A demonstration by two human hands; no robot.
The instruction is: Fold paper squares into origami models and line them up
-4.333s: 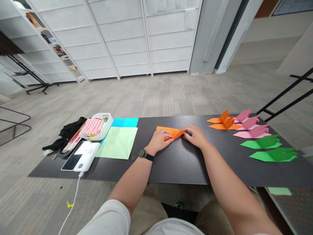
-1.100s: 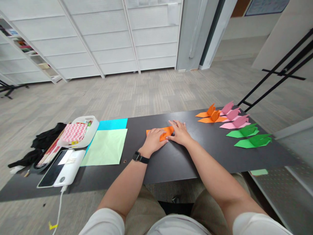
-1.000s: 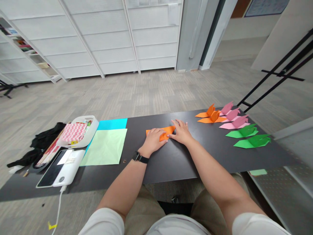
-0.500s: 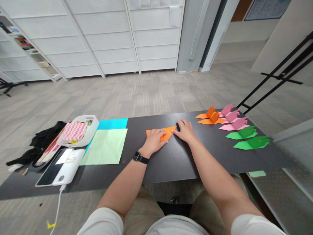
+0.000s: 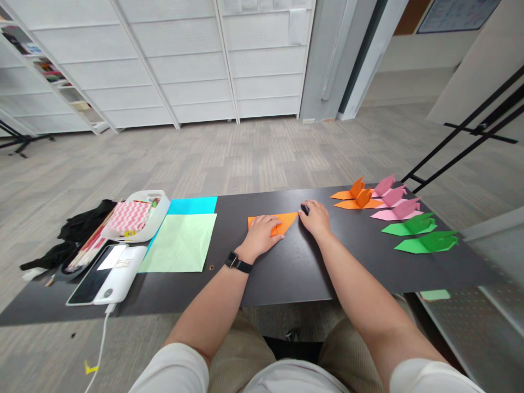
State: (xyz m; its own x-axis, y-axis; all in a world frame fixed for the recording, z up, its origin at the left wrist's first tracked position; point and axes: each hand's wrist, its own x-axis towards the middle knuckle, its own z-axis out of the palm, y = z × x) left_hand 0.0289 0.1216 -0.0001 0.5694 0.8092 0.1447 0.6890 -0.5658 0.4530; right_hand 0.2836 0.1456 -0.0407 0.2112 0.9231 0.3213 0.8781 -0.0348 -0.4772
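Observation:
A folded piece of orange origami paper (image 5: 290, 219) lies on the dark table, pointing right. My left hand (image 5: 262, 234) rests flat on its left part, fingers stretched out, hiding some of the folds. A watch is on my left wrist. At the paper's right tip, my right hand (image 5: 316, 218) has its fingers curled round a small black object (image 5: 305, 209), whose kind I cannot make out. To the right stand folded paper birds: orange ones (image 5: 360, 199), pink ones (image 5: 397, 210) and green ones (image 5: 428, 241).
Left of my hands lie a light green sheet (image 5: 180, 245) and a blue sheet (image 5: 196, 204). Beyond them are a white basket (image 5: 161, 215), a white power bank (image 5: 120, 278) with a cable, a tablet (image 5: 88, 284) and black cloth (image 5: 88, 221).
My right hand's spread fingers have closed round the small black object by the paper's tip. My left hand stays on the orange paper. The view has shifted slightly.

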